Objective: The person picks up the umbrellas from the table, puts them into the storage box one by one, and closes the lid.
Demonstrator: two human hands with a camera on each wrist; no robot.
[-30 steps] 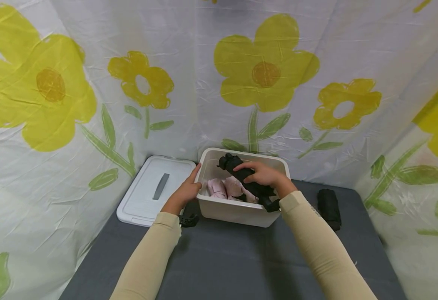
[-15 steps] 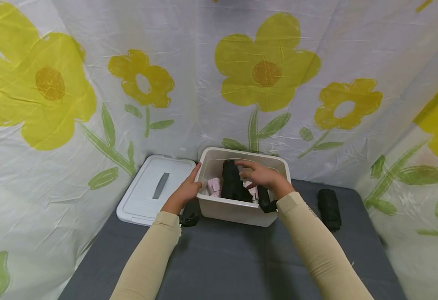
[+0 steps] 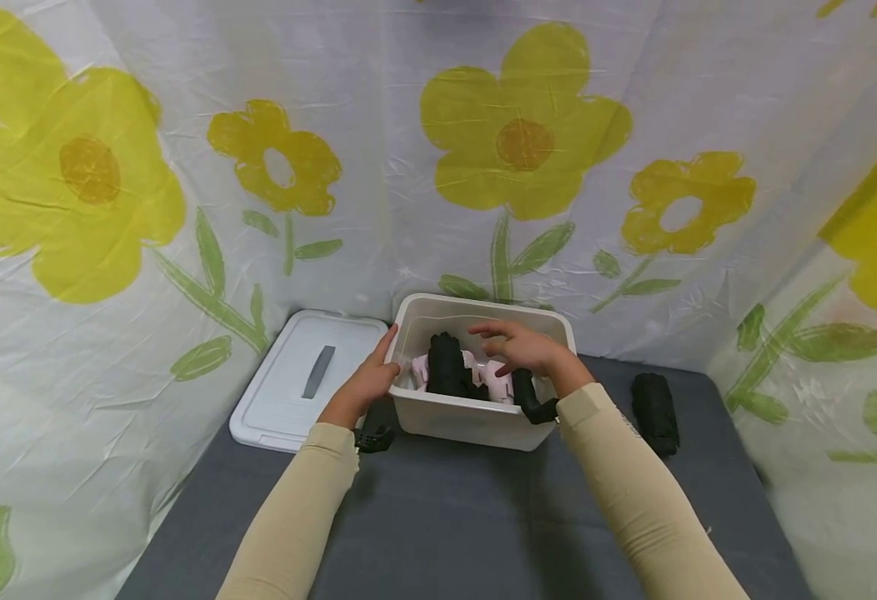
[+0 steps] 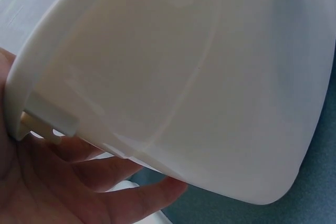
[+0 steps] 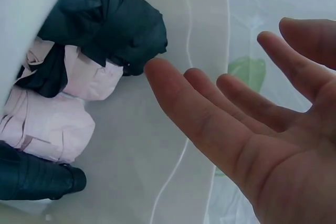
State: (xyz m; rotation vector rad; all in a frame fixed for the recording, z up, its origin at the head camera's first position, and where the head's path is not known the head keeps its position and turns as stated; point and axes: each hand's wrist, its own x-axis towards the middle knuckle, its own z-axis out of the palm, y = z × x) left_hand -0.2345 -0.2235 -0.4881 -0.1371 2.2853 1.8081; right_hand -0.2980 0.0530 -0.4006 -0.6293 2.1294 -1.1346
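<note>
A white storage box stands on the dark table against the curtain. My left hand grips its left rim, and in the left wrist view the fingers lie along the outer wall. Inside, a black folded umbrella lies on pink folded umbrellas. Another black cylinder lies beside the pink ones in the right wrist view. Over the box's right half hovers my right hand, fingers spread and holding nothing, apart from the contents.
Left of the box lies its white lid with a grey handle. A black rolled bundle rests on the table to the right. Behind hangs a flower-printed curtain.
My right hand has let go of the black umbrella, which dropped into the box and settled slightly leftward over the pink ones. My left hand has stayed on the rim.
</note>
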